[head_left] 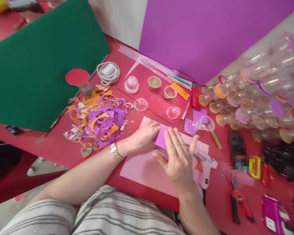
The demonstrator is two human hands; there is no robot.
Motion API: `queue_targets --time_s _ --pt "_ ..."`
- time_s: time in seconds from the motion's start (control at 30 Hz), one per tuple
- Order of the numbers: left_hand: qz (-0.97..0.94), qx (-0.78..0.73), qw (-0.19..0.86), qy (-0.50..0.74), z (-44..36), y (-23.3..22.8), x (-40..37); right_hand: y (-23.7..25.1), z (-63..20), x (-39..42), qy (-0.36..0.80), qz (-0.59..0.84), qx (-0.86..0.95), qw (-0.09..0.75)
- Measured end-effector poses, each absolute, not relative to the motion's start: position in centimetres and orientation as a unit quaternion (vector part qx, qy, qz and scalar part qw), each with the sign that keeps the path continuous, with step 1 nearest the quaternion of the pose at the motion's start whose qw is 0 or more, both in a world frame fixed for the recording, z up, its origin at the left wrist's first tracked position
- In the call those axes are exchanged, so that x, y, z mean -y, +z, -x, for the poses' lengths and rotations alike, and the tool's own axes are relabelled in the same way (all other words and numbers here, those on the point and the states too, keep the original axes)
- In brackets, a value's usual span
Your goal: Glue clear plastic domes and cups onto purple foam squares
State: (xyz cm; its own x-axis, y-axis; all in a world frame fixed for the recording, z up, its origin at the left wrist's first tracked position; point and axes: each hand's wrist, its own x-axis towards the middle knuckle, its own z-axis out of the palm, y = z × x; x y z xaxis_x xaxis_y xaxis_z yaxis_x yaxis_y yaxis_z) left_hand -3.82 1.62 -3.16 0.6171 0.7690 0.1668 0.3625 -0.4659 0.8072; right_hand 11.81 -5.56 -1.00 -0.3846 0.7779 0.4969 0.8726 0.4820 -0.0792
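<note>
Purple piece (pixel 160 138) noted between the two hands, over the far part of the pink sheet (pixel 142 166) on the red worktop (pixel 49 147); whether it lies flat or slightly raised cannot be told. Its right side is covered by the right hand (pixel 177 156), which is spread open, thumb out, with nothing seen to be grasped. Its left side is met by the curled left hand (pixel 147 135); whether the edge is pinched there cannot be told, the grip being hidden. Step in hand, as judged: piece steadied from the left, pressed or smoothed from the right. Glue gun (pixel 208 171) seen just right of the right hand; scraps (pixel 105 114) heaped to the left. Next move, as judged: the right palm would need to be lifted clear, the piece being steadied by the left, before its covered side could be checked.
</note>
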Motion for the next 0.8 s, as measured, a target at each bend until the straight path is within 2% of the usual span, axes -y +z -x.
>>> queue_targets --time_s 0.37,0.47,0.63,0.8 --pt "-0.826 -0.323 0.375 0.27 4.3 -2.7 -2.3 -1.3 -11.6 4.9 -0.071 0.516 0.814 0.259" --pt "-0.833 -0.327 0.357 0.267 4.2 -2.2 -2.3 -0.8 -11.7 5.0 -0.056 0.506 0.811 0.289" --pt "-0.849 -0.321 0.329 0.262 4.4 -2.1 -2.5 2.7 -13.5 6.5 -0.019 0.522 0.771 0.364" --pt "-0.85 -0.328 0.322 0.258 4.5 -2.4 -3.0 3.1 -22.1 7.9 -0.131 0.618 0.668 0.393"
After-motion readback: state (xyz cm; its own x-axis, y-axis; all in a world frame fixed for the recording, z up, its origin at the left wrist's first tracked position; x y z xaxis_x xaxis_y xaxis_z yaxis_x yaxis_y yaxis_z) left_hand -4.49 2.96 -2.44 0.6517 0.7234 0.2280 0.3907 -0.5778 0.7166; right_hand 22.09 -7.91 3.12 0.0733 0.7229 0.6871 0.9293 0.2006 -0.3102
